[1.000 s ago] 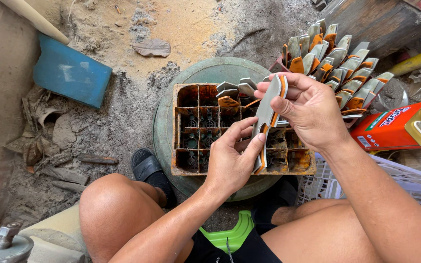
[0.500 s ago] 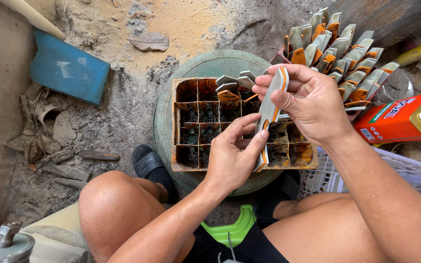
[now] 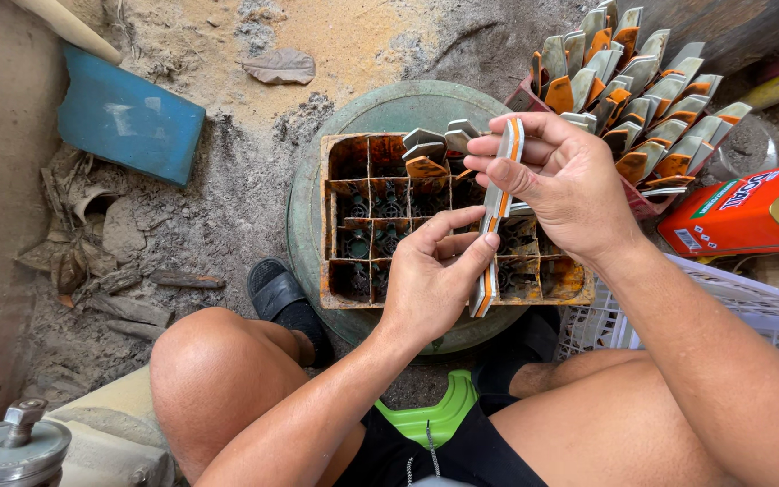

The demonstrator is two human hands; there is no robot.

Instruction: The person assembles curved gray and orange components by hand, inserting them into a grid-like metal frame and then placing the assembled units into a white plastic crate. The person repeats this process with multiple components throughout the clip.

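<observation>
Both hands hold one long grey-and-orange strip [image 3: 496, 212] above the rusty crate [image 3: 344, 225]: the right hand [image 3: 565, 180] has its fingers clamped on the upper end, the left hand [image 3: 435, 275] pinches its lower half; more strips [image 3: 642, 81] stand beyond

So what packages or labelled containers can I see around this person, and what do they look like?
Tin can: lies on its side at the right edge, beside the white plastic basket; rectangular, red-orange, with a green and white label and a gold-coloured top.
Divided crate: sits on the round green lid in front of the knees; rusty orange-brown, open compartments, no label.
No signs or screens in view.
</observation>
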